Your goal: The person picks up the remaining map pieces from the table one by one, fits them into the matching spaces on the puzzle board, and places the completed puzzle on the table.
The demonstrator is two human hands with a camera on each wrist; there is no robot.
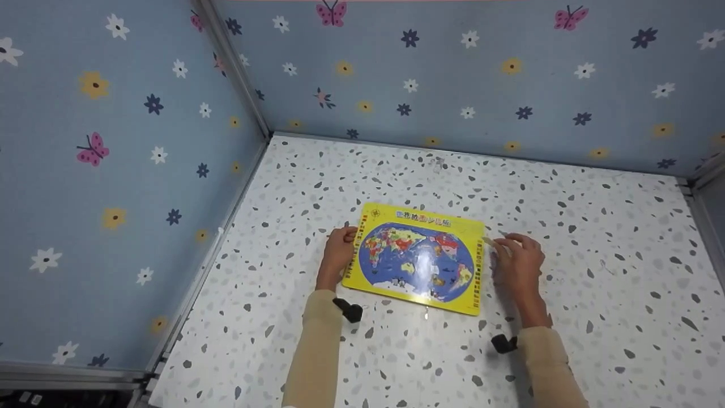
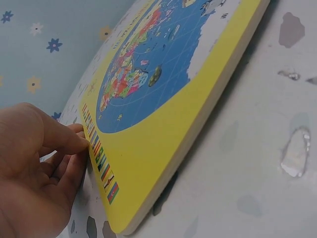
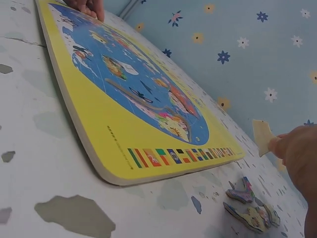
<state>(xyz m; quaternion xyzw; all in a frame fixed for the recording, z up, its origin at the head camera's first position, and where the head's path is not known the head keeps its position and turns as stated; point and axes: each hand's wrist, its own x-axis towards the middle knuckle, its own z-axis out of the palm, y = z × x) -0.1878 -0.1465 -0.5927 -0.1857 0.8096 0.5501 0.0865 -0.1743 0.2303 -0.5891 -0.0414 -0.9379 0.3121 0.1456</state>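
A yellow-bordered world map puzzle board (image 1: 416, 306) lies flat on the table, with a blue oval map and rows of small flags along its sides. My left hand (image 1: 340, 249) pinches its left edge; in the left wrist view the thumb tip sits at the rim beside the flags. Just off the board's right side, my right hand (image 1: 520, 263) holds a small, pale puzzle piece (image 3: 261, 137) between thumb and fingers, with a plain cream face showing. Below that hand, loose coloured puzzle pieces (image 3: 252, 218) lie on the table beside the board.
The speckled white table (image 1: 612, 283) meets a blue flowered wall panel (image 1: 442, 68) at the back and another panel (image 1: 130, 187) on the left. A metal frame post (image 1: 238, 73) stands in the corner between them. Black cameras are strapped to both wrists.
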